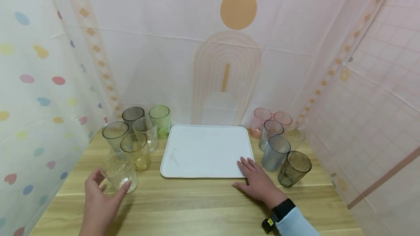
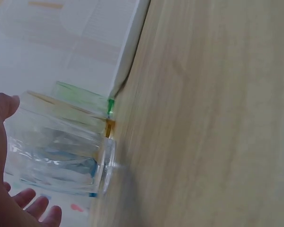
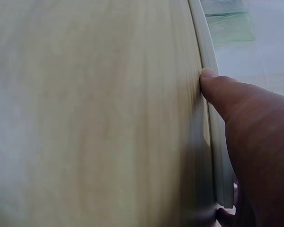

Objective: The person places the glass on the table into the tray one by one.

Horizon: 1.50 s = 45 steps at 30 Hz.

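My left hand (image 1: pixel 103 201) is spread about a clear drinking glass (image 1: pixel 119 174) on the left of the table, thumb toward its near side and fingers to its left. In the left wrist view a gap shows between the lower fingertips (image 2: pixel 38 206) and this glass (image 2: pixel 61 151), whose base is at the tabletop. Flat and outstretched, my right hand (image 1: pixel 257 183) rests at the near right corner of a white rectangular tray (image 1: pixel 206 148). The right wrist view has the thumb (image 3: pixel 222 87) against the tray's edge (image 3: pixel 221 156).
Behind the clear glass stand a yellow glass (image 1: pixel 139 156), a green one (image 1: pixel 160 121), a dark grey one (image 1: pixel 131 114) and others. Right of the tray are pink (image 1: pixel 260 121), blue-grey (image 1: pixel 275 154) and brown (image 1: pixel 293 170) glasses. Patterned curtains (image 1: pixel 164 65) hang around the wooden table (image 1: pixel 183 210).
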Motion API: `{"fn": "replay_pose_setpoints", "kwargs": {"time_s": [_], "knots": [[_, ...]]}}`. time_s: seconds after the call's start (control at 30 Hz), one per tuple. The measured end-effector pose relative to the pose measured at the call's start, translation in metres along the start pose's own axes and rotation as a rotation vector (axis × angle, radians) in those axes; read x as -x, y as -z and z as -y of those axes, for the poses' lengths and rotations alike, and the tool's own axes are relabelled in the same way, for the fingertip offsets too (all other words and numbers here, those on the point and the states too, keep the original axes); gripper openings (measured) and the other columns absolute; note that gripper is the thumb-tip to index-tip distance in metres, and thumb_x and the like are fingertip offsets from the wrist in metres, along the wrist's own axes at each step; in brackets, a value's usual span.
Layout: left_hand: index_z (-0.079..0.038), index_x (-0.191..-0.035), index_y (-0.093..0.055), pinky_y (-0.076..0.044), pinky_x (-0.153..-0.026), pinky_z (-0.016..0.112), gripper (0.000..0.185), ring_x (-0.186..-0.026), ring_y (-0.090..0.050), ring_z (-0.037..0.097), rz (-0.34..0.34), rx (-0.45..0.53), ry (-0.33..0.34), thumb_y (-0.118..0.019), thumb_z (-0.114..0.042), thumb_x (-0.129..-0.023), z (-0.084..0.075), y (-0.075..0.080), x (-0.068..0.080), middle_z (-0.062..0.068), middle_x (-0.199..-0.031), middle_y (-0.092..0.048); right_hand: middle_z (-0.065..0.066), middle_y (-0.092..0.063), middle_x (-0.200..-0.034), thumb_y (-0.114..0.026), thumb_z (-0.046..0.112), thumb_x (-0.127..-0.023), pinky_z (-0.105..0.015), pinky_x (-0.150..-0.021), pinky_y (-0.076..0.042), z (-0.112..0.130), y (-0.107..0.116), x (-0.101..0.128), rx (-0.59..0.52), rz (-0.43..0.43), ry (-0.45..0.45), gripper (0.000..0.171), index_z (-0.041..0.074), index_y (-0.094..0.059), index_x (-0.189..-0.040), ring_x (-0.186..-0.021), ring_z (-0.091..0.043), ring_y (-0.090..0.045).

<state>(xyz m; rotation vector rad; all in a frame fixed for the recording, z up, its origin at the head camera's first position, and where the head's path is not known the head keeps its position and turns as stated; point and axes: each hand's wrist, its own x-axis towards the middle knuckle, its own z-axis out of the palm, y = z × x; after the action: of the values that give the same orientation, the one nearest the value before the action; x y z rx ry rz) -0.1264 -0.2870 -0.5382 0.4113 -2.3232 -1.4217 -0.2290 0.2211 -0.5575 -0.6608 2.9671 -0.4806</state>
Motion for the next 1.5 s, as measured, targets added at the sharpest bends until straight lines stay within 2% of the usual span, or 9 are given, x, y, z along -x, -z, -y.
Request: {"fn": "replay_pose_setpoints", "kwargs": {"time_s": [0.27, 0.37, 0.47, 0.57, 0.83, 1.07, 1.17, 1.33, 1.5], "knots": [[0.002, -0.168, -0.021, -0.035, -0.126, 0.064, 0.103, -0.151, -0.039, 0.046, 0.042, 0.03, 0.017, -0.09, -0.025, -0.097, 0.0, -0.005, -0.013, 0.026, -0.166, -0.037, -0.007, -0.03, -0.181, -0.069, 0.066, -0.104, -0.062, -0.131, -0.028, 0.003, 0.003, 0.0, -0.004, 0.002, 0.001, 0.09, 0.014, -0.041, -0.172, -0.168, -0.038, -0.022], [0.002, -0.169, -0.024, -0.04, -0.126, 0.04, 0.101, -0.148, -0.043, 0.045, 0.043, 0.009, 0.019, -0.089, -0.028, -0.098, 0.002, -0.006, -0.016, 0.025, -0.164, -0.042, -0.006, -0.029, -0.182, -0.068, 0.066, -0.104, -0.061, -0.132, -0.028, 0.002, 0.003, 0.0, 0.002, 0.009, -0.004, 0.09, 0.015, -0.041, -0.173, -0.168, -0.037, -0.021], [0.001, -0.168, -0.026, -0.04, -0.11, 0.011, 0.1, -0.147, -0.045, 0.042, 0.034, -0.003, 0.027, -0.089, -0.031, -0.098, 0.003, -0.007, -0.016, 0.021, -0.162, -0.046, -0.007, -0.03, -0.181, -0.069, 0.066, -0.103, -0.062, -0.131, -0.029, 0.002, 0.002, 0.0, 0.001, 0.007, 0.003, 0.091, 0.014, -0.041, -0.172, -0.168, -0.038, -0.023], [0.0, -0.166, -0.03, -0.037, -0.096, 0.001, 0.098, -0.145, -0.046, 0.038, 0.028, -0.01, 0.036, -0.091, -0.032, -0.096, 0.003, -0.006, -0.014, 0.017, -0.16, -0.047, -0.007, -0.031, -0.181, -0.069, 0.067, -0.103, -0.062, -0.131, -0.03, 0.001, 0.002, 0.0, 0.001, 0.004, 0.012, 0.091, 0.014, -0.042, -0.172, -0.168, -0.038, -0.023], [0.0, -0.159, -0.038, -0.037, -0.091, 0.003, 0.091, -0.133, -0.046, 0.024, 0.035, -0.044, -0.05, -0.093, -0.03, -0.094, -0.017, -0.01, 0.0, 0.015, -0.155, -0.045, -0.006, -0.03, -0.182, -0.068, 0.068, -0.103, -0.061, -0.132, -0.029, -0.001, 0.001, -0.002, 0.009, 0.005, 0.005, 0.091, 0.015, -0.041, -0.173, -0.168, -0.036, -0.022], [0.0, -0.153, -0.043, -0.041, -0.096, 0.006, 0.084, -0.133, -0.049, 0.027, 0.116, 0.01, -0.159, -0.096, -0.024, -0.091, -0.042, -0.037, 0.004, 0.015, -0.146, -0.047, -0.006, -0.028, -0.182, -0.068, 0.067, -0.103, -0.061, -0.132, -0.027, -0.001, 0.002, -0.001, 0.005, 0.003, -0.002, 0.091, 0.015, -0.04, -0.173, -0.169, -0.036, -0.021], [0.0, -0.154, -0.043, -0.048, -0.104, 0.019, 0.085, -0.135, -0.052, 0.034, 0.179, 0.02, -0.193, -0.095, -0.026, -0.091, -0.05, -0.054, 0.0, 0.016, -0.146, -0.049, -0.006, -0.028, -0.182, -0.067, 0.068, -0.103, -0.061, -0.132, -0.027, -0.002, 0.001, -0.001, 0.013, -0.002, -0.002, 0.091, 0.016, -0.04, -0.173, -0.169, -0.036, -0.021], [0.004, -0.157, -0.039, -0.052, -0.114, 0.06, 0.091, -0.139, -0.051, 0.04, 0.26, 0.059, -0.207, -0.095, -0.026, -0.092, -0.066, -0.084, -0.012, 0.022, -0.148, -0.048, -0.008, -0.03, -0.181, -0.068, 0.066, -0.104, -0.063, -0.131, -0.028, -0.002, 0.001, 0.0, 0.009, -0.012, 0.012, 0.09, 0.014, -0.042, -0.172, -0.168, -0.038, -0.023], [0.005, -0.161, -0.034, -0.046, -0.118, 0.067, 0.095, -0.148, -0.045, 0.047, 0.286, 0.071, -0.15, -0.092, -0.027, -0.094, -0.083, -0.108, -0.032, 0.026, -0.155, -0.042, -0.009, -0.03, -0.181, -0.068, 0.066, -0.104, -0.064, -0.131, -0.028, -0.002, 0.0, 0.0, -0.001, -0.01, 0.024, 0.09, 0.013, -0.041, -0.172, -0.168, -0.039, -0.023]]}}
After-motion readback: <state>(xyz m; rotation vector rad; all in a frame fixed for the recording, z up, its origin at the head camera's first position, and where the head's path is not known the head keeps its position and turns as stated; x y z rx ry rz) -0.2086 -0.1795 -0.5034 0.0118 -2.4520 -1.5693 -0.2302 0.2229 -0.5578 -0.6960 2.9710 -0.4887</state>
